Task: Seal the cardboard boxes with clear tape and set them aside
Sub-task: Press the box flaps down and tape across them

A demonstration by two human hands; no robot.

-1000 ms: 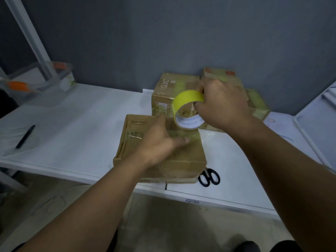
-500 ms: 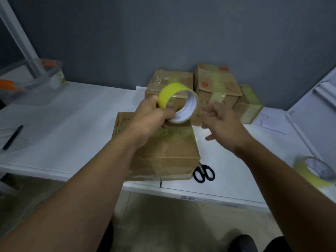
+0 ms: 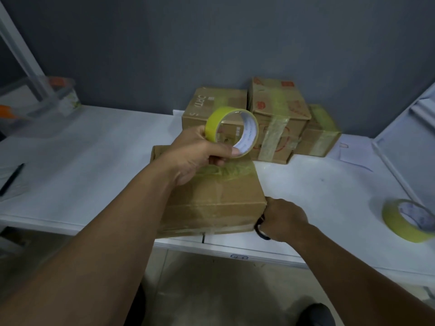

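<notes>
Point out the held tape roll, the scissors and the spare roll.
held tape roll (image 3: 213,124), head view, yellow outer band
scissors (image 3: 260,231), head view, black handle loop
spare roll (image 3: 400,225), head view, yellow outer side

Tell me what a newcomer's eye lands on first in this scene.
The yellow tape roll, held up by the left hand over the near cardboard box. Then the right hand on the black scissors at the box's right corner, and three taped boxes against the wall.

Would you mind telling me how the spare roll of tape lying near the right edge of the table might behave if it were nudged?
The spare tape roll lies flat on the table, so it would probably slide, not roll. It looks like a stiff ring, likely light. Tipped on edge, it could roll away.
</notes>
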